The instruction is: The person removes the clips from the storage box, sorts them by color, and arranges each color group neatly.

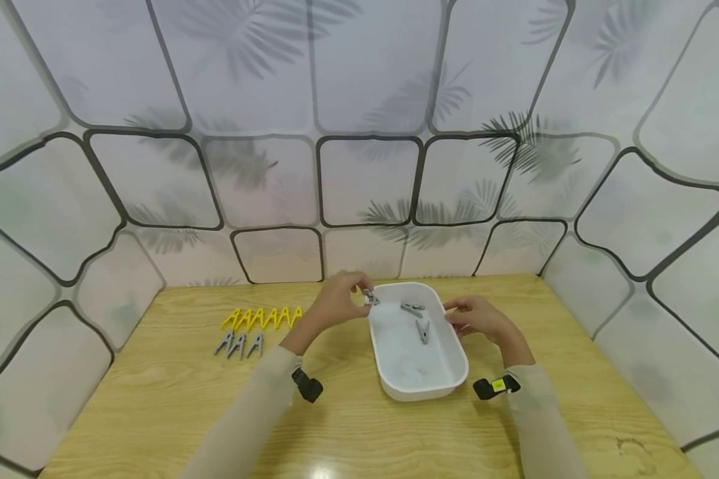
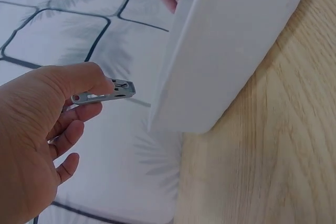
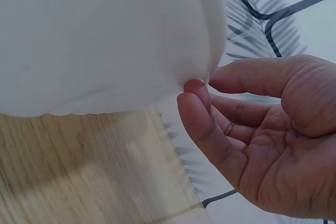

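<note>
My left hand (image 1: 335,301) pinches a grey clothespin (image 2: 107,94) between thumb and fingers, at the far left rim of a white plastic basin (image 1: 419,389). In the left wrist view the clothespin points toward the basin's outer wall, and the lower fingers curl loosely beneath it. At the basin's right side, my right hand (image 1: 482,318) grips the rim, thumb and fingertips meeting at its edge in the right wrist view. Inside the basin lies a grey clothespin (image 1: 423,331), with more grey clothespin parts (image 1: 412,309) farther back.
On the wooden table (image 1: 174,399) to the left, several yellow clothespins (image 1: 262,318) form a row. Three grey clothespins (image 1: 238,344) lie just in front of them. A patterned fabric wall (image 1: 275,253) borders the table at the back and sides.
</note>
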A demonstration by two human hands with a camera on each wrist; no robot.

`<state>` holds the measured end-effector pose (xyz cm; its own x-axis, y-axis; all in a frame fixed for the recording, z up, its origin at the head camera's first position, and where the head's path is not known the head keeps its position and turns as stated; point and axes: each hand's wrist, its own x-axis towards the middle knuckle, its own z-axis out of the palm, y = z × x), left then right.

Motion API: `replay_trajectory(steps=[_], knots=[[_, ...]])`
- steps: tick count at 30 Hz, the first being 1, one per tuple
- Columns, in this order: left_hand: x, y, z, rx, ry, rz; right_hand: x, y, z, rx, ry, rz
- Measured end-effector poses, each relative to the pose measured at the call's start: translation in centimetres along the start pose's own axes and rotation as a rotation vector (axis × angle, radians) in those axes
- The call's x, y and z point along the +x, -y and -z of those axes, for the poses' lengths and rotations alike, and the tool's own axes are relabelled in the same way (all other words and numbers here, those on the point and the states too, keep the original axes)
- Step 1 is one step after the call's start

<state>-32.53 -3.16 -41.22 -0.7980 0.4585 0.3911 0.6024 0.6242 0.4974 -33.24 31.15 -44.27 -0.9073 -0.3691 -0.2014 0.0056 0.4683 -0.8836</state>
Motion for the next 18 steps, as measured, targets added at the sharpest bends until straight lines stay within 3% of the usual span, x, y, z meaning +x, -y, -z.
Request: replay_trajectory(steps=[9,18], knots=[[-3.9,2.0,3.3,-0.027,-0.203,0.053,-0.1,0.2,-0.2,-0.010,0.001,0.003],[-8.4,4.1,5.8,0.066,-0.239,0.205,0.0,0.1,-0.1,-0.009,0.004,-0.008]])
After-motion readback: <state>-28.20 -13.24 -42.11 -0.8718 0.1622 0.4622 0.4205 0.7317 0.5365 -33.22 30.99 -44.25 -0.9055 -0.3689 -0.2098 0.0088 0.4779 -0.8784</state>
